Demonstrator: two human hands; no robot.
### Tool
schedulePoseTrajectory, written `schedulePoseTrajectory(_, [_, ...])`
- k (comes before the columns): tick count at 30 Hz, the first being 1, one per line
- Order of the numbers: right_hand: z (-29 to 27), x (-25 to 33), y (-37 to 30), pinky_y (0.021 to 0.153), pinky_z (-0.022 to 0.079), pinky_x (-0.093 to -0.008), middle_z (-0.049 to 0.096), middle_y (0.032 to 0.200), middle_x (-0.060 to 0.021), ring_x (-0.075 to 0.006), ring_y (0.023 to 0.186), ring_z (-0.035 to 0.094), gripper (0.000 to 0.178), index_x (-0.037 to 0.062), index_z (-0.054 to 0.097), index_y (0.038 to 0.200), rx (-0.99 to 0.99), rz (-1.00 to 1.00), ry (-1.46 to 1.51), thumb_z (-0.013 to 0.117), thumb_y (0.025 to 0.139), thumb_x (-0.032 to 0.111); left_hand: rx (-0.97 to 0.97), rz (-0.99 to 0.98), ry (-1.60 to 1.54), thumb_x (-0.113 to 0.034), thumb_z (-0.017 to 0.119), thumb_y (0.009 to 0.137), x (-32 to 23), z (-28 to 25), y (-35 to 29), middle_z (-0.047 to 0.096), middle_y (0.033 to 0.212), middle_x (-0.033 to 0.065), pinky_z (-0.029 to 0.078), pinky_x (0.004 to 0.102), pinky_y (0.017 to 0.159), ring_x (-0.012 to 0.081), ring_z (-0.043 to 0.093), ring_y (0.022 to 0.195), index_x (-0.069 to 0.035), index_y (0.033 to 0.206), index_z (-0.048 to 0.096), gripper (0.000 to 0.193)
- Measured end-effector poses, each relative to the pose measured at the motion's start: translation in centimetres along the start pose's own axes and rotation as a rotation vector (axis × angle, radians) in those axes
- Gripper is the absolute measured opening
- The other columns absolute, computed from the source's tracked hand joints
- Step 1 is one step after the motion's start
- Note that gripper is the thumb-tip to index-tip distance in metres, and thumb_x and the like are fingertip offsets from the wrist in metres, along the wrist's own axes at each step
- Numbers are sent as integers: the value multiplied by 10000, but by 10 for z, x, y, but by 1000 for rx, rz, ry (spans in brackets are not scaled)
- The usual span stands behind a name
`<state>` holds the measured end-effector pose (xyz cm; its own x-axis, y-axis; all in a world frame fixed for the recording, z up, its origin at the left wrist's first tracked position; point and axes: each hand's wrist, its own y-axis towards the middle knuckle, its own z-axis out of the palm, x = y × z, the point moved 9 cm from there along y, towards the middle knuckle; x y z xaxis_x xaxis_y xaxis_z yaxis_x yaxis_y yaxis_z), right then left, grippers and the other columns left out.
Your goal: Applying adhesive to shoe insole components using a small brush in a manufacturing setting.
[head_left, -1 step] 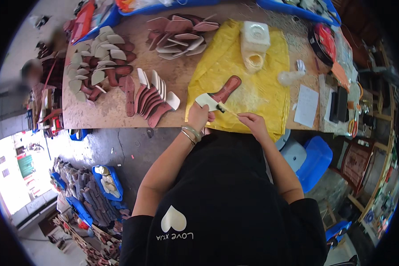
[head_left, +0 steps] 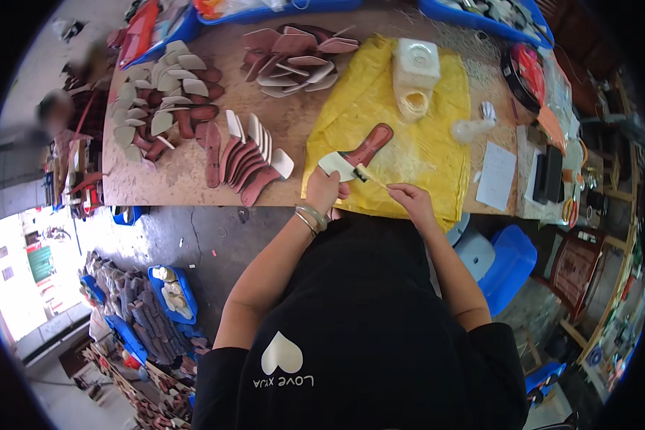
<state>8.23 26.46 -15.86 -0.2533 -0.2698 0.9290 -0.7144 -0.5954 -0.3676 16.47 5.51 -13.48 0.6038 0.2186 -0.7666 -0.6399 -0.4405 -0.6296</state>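
Observation:
A shoe insole (head_left: 369, 145), reddish brown at one end and white at the other, lies slantwise near the table's front edge. My left hand (head_left: 325, 192) grips its white end, with the thumb on top. Between the fingertips of my right hand (head_left: 413, 201) is a small brush (head_left: 373, 178) with a pale, thin handle. Its black bristles are at the white part of the insole, close to where the brown begins; whether they touch it I cannot tell. Beneath the insole is a yellow plastic sheet (head_left: 437, 161).
On the sheet farther back stands a whitish plastic container (head_left: 417, 64) with a cut opening. Fanned insoles (head_left: 249, 161) and heaped insoles (head_left: 294, 61) lie to the left. Right of the sheet are a paper (head_left: 495, 175) and scissors (head_left: 570, 209). Blue bins (head_left: 509, 269) stand below the table.
The table and its things sit slightly farther right in the picture. Both hands keep their holds, and the brush stays at the white part of the insole.

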Motion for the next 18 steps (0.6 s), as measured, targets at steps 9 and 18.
schedulePoseTrajectory(9, [10,25,5,617,438,-186,641,792,12,-41,682,545,203,4,676,990,-97,-65,134,669,835,134,-41,39,-96,-71,442,856,-15,-21,-9,613,707,125,518,271,480,171,608,535,54,1011,529,218])
schedulePoseTrajectory(18, [-33,28,5,362,215,-183,399,552,56,-24,404,298,186,4,607,1054,-150,99,562,565,887,73,-62,375,-411,-81,463,868,-151,-68,-36,610,679,113,513,255,458,155,612,525,39,946,538,162])
